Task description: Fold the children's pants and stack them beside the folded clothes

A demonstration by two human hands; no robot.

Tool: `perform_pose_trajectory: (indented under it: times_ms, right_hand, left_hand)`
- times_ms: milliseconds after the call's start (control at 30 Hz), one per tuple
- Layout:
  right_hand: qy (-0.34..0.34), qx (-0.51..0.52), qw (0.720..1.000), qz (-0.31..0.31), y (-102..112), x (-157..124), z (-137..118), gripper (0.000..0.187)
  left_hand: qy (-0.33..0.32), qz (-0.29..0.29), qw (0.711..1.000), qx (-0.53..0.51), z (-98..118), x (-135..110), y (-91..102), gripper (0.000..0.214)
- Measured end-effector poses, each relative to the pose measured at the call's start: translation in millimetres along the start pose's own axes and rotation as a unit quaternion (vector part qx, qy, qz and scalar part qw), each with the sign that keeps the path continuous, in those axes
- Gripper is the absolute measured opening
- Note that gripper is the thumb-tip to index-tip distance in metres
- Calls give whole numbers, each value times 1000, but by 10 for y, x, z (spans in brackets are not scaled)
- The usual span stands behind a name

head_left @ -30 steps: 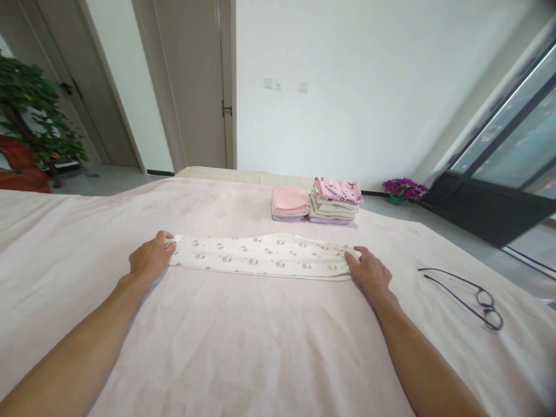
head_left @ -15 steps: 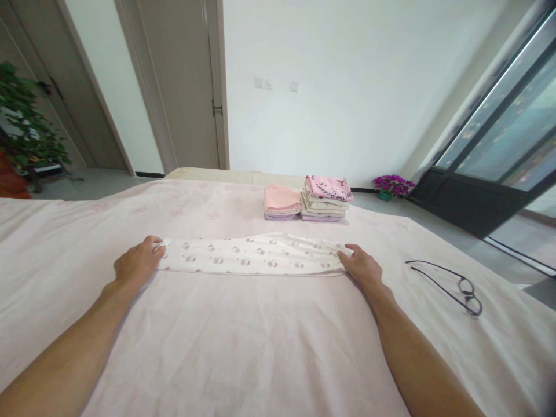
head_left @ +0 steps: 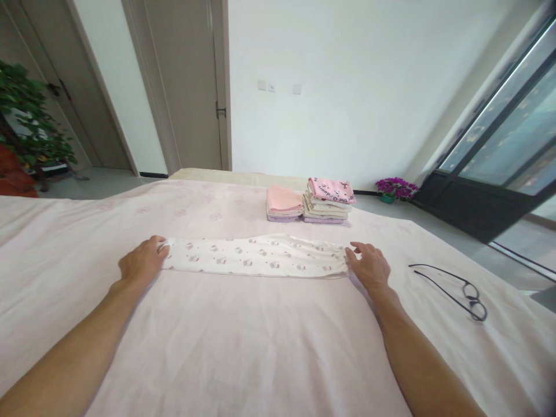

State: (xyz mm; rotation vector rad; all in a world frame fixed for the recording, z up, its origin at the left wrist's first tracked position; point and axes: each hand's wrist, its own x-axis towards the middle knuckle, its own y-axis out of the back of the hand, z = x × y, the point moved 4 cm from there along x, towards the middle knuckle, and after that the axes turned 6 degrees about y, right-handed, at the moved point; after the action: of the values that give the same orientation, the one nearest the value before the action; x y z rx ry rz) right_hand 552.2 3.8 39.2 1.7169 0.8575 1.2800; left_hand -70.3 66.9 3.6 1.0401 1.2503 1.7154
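A pair of white children's trousers [head_left: 256, 256], printed with small grey and red figures, lies folded lengthwise in a long strip across the bed. At its left end, my left hand [head_left: 145, 259] pinches the cloth between thumb and fingers. My right hand [head_left: 368, 263] is by the other end, thumb and fingers apart, with the thumb side close to the slightly bunched edge. Beyond the trousers stand two stacks of folded clothes: a lower one topped with a peach piece [head_left: 284, 198], and a taller one topped with a pink lettered piece [head_left: 332, 190].
A pale pink sheet [head_left: 243, 341] covers the bed, with wrinkles toward the sides. Black-framed glasses [head_left: 471, 296] lie with arms unfolded to the right of my right hand. Past the bed are purple flowers [head_left: 396, 188], a leafy plant [head_left: 30, 121] and a door [head_left: 186, 87].
My right hand has loosened from the right end of the trousers, its fingers lifting and parting. My left hand keeps its pinch. The view has shifted slightly.
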Motion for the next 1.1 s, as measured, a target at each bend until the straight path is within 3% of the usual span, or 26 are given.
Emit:
perform_pose_trajectory:
  times_ms: [100, 167, 233, 333, 400, 567, 700, 833, 1000, 1100]
  right_hand:
    - [95, -12, 995, 41, 36, -41, -217, 45]
    - [169, -9, 985, 21, -5, -81, -378, 49]
    - [238, -6, 971, -11, -76, -128, -508, 57]
    - [308, 6, 949, -63, -197, -186, -604, 65]
    - [330, 11, 939, -97, -263, -209, -613, 65]
    - [331, 21, 931, -153, -312, -219, -570, 64]
    - [329, 37, 932, -145, -251, -216, -588, 62]
    - [349, 73, 926, -126, -160, -249, -750, 59]
    - [411, 151, 884, -167, -117, -410, -1067, 51]
    - [406, 216, 869, -183, -140, -450, -1146, 45]
  left_hand:
    - [-64, 94, 993, 23, 92, -73, 95, 42]
    - [-135, 150, 979, 1, 192, -143, 157, 40]
    - [-223, 155, 961, -52, 306, -219, 182, 35]
    - [-331, 94, 932, -115, 457, -308, 148, 28]
    - [-362, 41, 922, -128, 512, -326, 90, 26]
    - [-311, -26, 945, -102, 449, -240, -17, 25]
    - [-314, -4, 947, -76, 454, -296, 74, 27]
    - [-390, 14, 915, -101, 721, -586, 227, 26]
    - [-489, -80, 853, -165, 1164, -1011, 255, 27]
    - [-492, -130, 844, -169, 1268, -1093, 209, 26]
